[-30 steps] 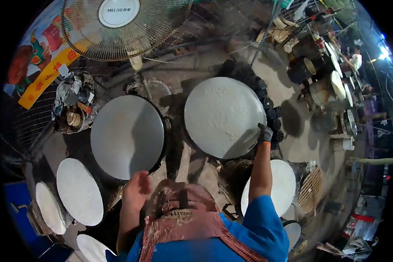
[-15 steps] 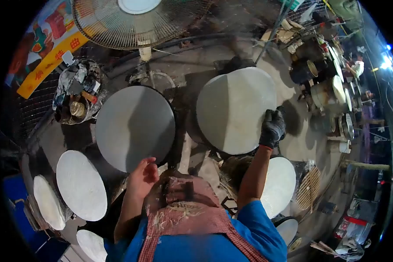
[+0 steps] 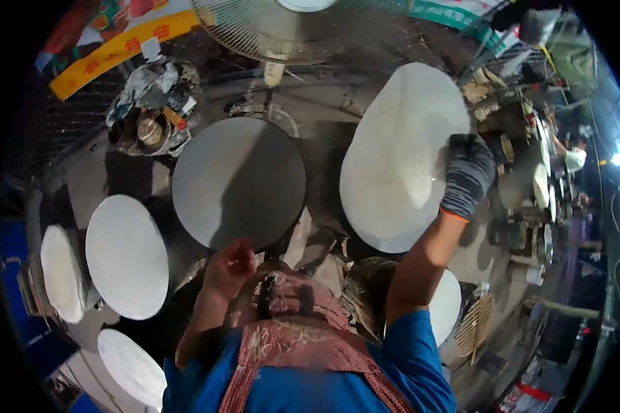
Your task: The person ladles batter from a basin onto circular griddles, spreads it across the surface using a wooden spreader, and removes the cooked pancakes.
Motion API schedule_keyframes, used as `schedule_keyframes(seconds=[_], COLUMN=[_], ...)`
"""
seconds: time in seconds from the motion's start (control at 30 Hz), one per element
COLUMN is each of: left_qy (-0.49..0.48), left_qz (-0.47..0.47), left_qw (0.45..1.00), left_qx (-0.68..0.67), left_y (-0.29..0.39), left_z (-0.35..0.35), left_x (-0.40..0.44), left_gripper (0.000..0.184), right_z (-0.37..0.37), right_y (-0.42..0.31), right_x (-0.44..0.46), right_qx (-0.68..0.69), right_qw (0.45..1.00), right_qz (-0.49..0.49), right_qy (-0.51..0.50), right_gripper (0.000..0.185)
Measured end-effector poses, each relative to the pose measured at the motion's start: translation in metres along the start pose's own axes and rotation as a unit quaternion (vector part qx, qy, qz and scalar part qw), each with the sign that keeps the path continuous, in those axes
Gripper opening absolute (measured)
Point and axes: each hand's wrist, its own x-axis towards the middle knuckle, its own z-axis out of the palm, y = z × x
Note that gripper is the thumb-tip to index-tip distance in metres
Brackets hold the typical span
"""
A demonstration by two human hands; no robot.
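My right hand (image 3: 470, 175), in a grey striped knit glove with an orange cuff, is closed at the right edge of a large thin pancake (image 3: 399, 158). The pale sheet is drawn out into an oval, its far end lifted and its near end low over the right-hand round griddle, which it mostly hides. My bare left hand (image 3: 231, 267) is at the near edge of another round griddle (image 3: 238, 182), grey and bare, half in shadow. Its fingers are loosely curled and slightly blurred, with nothing visible in them.
White round discs (image 3: 127, 256) stand low at my left, and another (image 3: 446, 308) lies behind my right forearm. A fan (image 3: 262, 31) stands ahead. A cluttered stand (image 3: 150, 113) is at far left; several more round plates and pots line the right.
My right hand has moved up and right with the pancake, whose far end has risen and stretched away from the griddle. My left hand stays near the left griddle. The view has shifted.
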Motion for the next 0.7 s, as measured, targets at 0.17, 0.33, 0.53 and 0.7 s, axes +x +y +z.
schedule_keyframes(seconds=[0.17, 0.33, 0.53, 0.7], left_qy=[0.03, 0.055, 0.041, 0.094], left_qz=[0.059, 0.119, 0.206, 0.338], left_qw=[0.997, 0.991, 0.974, 0.92], left_qx=[-0.044, -0.009, -0.09, -0.176], left_y=[-0.021, -0.066, -0.121, -0.159], left_z=[-0.022, -0.048, -0.083, -0.139], left_x=[-0.03, -0.079, -0.166, -0.245], left_gripper=[0.024, 0.029, 0.033, 0.029], right_z=[-0.005, 0.041, 0.037, -0.025], right_y=[0.026, 0.045, -0.015, -0.117], right_x=[0.036, 0.078, 0.1, 0.05], right_qx=[-0.277, -0.155, -0.006, 0.125], right_qw=[0.904, 0.9, 0.896, 0.846], right_qz=[-0.324, -0.393, -0.412, -0.481], right_qy=[-0.024, -0.103, -0.165, -0.194], right_gripper=[0.01, 0.009, 0.009, 0.01])
